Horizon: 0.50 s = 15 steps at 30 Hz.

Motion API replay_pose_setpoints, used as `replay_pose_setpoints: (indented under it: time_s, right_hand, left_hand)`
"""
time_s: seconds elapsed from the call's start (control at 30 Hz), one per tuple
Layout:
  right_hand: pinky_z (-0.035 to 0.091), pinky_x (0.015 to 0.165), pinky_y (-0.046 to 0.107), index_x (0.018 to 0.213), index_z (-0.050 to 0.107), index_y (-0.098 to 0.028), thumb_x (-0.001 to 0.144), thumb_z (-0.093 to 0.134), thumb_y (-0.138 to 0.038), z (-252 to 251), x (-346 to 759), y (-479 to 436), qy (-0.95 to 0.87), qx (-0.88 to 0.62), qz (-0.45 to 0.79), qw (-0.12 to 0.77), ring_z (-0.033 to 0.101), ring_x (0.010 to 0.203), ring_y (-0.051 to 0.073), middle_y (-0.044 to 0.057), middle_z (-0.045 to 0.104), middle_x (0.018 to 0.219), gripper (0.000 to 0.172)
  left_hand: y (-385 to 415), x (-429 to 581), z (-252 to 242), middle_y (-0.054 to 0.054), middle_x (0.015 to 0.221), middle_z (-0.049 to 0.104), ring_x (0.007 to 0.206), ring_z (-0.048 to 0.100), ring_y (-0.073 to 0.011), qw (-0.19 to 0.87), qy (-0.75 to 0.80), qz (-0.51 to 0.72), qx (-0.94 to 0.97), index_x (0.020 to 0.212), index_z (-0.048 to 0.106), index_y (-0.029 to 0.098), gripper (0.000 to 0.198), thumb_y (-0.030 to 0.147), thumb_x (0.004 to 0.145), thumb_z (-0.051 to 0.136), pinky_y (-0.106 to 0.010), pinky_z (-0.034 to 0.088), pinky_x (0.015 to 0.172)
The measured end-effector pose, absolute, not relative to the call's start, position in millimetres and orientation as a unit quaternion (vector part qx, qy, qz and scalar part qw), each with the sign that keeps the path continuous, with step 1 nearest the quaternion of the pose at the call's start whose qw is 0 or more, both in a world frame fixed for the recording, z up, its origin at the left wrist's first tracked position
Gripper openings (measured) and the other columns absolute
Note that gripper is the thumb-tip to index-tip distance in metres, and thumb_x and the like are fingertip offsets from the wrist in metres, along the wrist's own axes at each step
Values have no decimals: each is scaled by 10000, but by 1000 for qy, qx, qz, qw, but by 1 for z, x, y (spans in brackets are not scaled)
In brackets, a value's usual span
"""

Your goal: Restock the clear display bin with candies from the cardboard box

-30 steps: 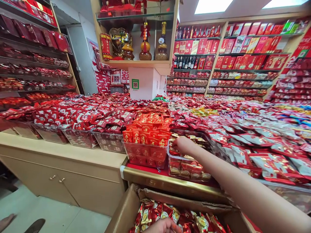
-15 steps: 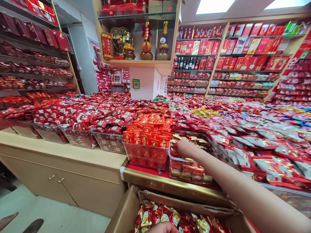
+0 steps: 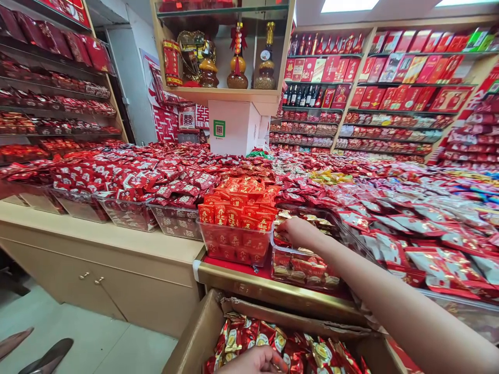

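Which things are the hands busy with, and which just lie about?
Busy:
right hand, in the clear plastic bin of gold-and-red packets
left hand, at glossy red packets in the brown cardboard box

Lying about:
bright orange-red packets
gourd-shaped amber bottles
green-bordered QR sign

Gourd-shaped bottles (image 3: pixel 237 80) above a QR code (image 3: pixel 219 129)

Both hands (image 3: pixel 299 232) bare; right forearm (image 3: pixel 393 293) bare, slender.
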State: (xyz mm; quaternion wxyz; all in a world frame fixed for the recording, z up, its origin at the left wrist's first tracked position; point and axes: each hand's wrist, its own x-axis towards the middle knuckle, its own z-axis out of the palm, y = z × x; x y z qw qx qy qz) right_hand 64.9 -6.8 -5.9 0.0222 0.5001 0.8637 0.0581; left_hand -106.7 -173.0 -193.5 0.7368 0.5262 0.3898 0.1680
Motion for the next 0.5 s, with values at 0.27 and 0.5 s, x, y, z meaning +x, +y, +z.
replay_pose_setpoints:
  time_s: [0.27,0.5]
  right_hand:
    - [363,647,239,926,540,-158,722,516,-248,-2,68,5,822,546,144,-69,513,855,198,90,548,916,224]
    - [364,702,226,877,582,-169,747,495,-267,3,73,4,834,533,103,-93,528,849,168,80,551,934,184]
  left_hand:
    - [-175,-101,-172,53,645,468,554,371,-45,731,443,171,490,849,555,146,291,265,600,647,-190,253,547]
    - [-172,-102,-181,52,631,485,543,374,-50,713,448,157,515,840,524,139,220,200,637,583,-192,259,541]
